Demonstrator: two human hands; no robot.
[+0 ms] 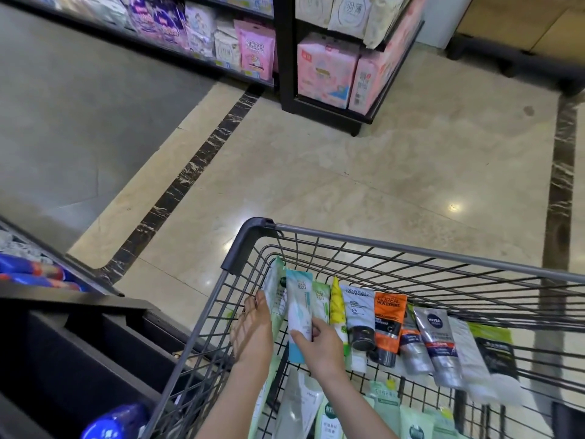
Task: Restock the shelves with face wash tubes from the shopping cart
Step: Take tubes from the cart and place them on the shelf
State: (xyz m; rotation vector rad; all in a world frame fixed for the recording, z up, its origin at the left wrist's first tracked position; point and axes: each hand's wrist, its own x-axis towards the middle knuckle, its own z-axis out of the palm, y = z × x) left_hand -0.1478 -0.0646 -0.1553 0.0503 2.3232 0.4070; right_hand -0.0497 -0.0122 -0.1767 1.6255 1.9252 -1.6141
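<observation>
Both hands inside shopping cart (250, 245), near its left wire wall; bare floor (364, 172) beyond rim. Right hand (321, 345) pinches pale-blue tube (299, 304); left hand (253, 327), fingers straight, touches neighbouring white tube (274, 296).

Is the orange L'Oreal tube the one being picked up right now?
No. The right hand grips a light blue and white tube, while the orange L'Oreal tube lies untouched in the wire cart.

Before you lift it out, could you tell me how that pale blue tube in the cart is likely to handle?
The pale blue tube looks like a soft plastic squeeze tube, so it will probably give slightly under the right hand pinching it. It seems light, since a few fingers hold it. Its glossy skin may be slippery, and the flat crimped end should stop it from rolling.
</observation>
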